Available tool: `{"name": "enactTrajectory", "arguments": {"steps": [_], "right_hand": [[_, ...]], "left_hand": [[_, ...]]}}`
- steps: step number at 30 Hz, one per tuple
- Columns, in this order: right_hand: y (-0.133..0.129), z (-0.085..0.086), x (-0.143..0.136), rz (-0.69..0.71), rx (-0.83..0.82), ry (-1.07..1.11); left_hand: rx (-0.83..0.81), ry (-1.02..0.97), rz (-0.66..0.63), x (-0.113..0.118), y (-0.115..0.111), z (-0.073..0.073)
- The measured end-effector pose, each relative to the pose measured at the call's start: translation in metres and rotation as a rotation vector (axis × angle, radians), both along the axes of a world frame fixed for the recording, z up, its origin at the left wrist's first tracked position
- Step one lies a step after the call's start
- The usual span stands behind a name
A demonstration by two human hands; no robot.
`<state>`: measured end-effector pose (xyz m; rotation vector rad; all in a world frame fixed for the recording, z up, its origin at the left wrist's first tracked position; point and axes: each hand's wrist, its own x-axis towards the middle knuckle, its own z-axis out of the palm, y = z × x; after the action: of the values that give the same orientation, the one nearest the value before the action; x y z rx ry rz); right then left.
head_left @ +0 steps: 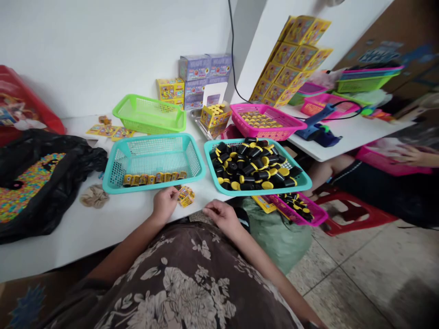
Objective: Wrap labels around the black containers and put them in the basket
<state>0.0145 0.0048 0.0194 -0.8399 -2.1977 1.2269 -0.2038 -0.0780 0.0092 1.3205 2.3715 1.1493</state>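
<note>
My left hand [165,204] is at the table edge with its fingertips pinched together. Its fingers meet the small pile of yellow printed labels [186,196]; exactly what they grip is too small to make out. My right hand [222,215] hovers just past the table edge, fingers curled and thumb close to them, anything between them hidden. Behind my left hand, a teal basket [156,157] holds a row of small labelled bottles [151,179] along its near side. A second teal basket [219,189], beyond my right hand, is heaped with black bottles with yellow caps [252,164].
A black bag of colourful beads [30,183] and a crumpled beige cloth [95,196] lie left. Behind stand a green basket [151,114], a pink basket [267,132] and stacked yellow boxes [288,59]. A blue tape dispenser [318,128] is right, near another person's hand [416,156].
</note>
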Motion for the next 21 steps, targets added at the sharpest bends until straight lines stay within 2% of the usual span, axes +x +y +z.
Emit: {"name": "enactTrajectory", "arguments": {"steps": [4,7,10,15,18,21], "right_hand": [[0.010,0.010,-0.037,-0.052,0.210,0.068],[0.017,0.009,-0.057,-0.028,0.228,0.088],[0.020,0.005,-0.067,-0.006,0.150,0.120],[0.023,-0.005,-0.067,-0.158,-0.053,0.194],[0.023,-0.009,-0.065,-0.212,-0.167,0.246],[0.021,-0.012,-0.064,-0.216,-0.258,0.299]], "left_hand": [[0.103,-0.036,-0.063,0.001,-0.004,0.001],[0.129,0.011,-0.146,0.001,-0.005,0.006],[0.091,0.059,-0.230,0.000,-0.005,0.009],[0.102,-0.002,-0.145,-0.002,-0.005,0.011],[0.131,-0.039,-0.179,0.001,-0.011,0.016],[0.162,-0.050,-0.199,0.004,-0.026,0.022]]}}
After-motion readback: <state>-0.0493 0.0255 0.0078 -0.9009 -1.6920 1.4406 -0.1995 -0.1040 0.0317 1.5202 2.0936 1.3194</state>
